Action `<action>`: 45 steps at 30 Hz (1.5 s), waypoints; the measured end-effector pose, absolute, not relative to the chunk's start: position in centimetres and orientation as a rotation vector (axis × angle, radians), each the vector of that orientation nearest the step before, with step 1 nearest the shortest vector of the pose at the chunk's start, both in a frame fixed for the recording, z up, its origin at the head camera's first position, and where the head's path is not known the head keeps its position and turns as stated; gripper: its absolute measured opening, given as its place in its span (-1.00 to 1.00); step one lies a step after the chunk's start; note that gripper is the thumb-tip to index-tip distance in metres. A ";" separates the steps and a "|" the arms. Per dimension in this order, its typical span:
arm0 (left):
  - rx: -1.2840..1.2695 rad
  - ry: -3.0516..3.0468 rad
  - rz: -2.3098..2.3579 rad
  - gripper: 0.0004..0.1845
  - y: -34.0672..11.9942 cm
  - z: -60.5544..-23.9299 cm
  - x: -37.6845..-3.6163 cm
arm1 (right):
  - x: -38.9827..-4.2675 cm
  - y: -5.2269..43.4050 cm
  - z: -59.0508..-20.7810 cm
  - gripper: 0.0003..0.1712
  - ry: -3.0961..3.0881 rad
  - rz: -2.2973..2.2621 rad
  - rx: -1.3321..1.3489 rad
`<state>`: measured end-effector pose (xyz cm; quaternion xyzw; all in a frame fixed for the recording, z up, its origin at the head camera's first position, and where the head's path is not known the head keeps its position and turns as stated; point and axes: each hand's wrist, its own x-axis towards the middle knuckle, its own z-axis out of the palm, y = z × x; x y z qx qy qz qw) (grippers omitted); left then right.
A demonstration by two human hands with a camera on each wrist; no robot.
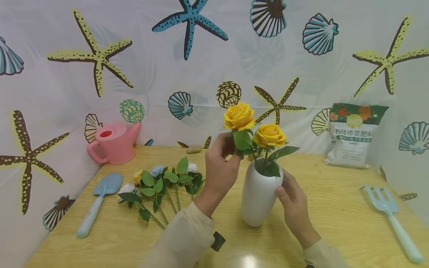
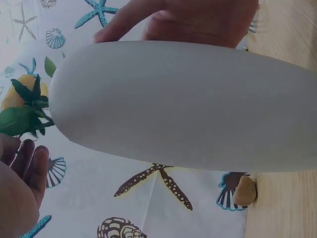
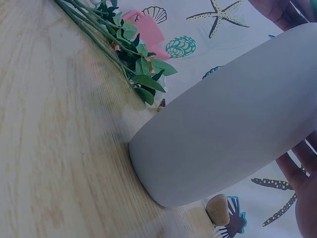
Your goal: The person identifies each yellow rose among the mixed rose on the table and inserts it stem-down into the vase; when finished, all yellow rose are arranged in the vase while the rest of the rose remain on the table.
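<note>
on the wooden table (image 1: 335, 223) before me stands a white vase (image 1: 259, 197) with one yellow rose (image 1: 269, 136) in it, my right hand (image 1: 295, 206) curled around its side, while my left hand (image 1: 219, 167) pinches a second yellow rose (image 1: 238, 116) by its stem just above the mouth.

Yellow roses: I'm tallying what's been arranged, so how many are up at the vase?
2. One yellow rose stands in the white vase; the taller yellow rose is pinched at its stem by the left hand. Others may lie in the flower pile.
</note>
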<state>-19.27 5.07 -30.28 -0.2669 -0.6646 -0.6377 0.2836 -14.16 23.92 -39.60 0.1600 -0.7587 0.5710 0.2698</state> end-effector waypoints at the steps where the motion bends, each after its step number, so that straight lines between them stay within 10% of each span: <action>1: -0.734 -1.757 -1.729 -0.75 5.0 -30.2 -19.4 | -14.2 23.9 -39.6 -0.53 -2.047 1.539 0.429; 45: -0.516 -1.984 -2.024 -0.81 0.2 -34.1 -20.6 | -14.1 23.7 -39.6 -0.53 -2.068 1.525 0.388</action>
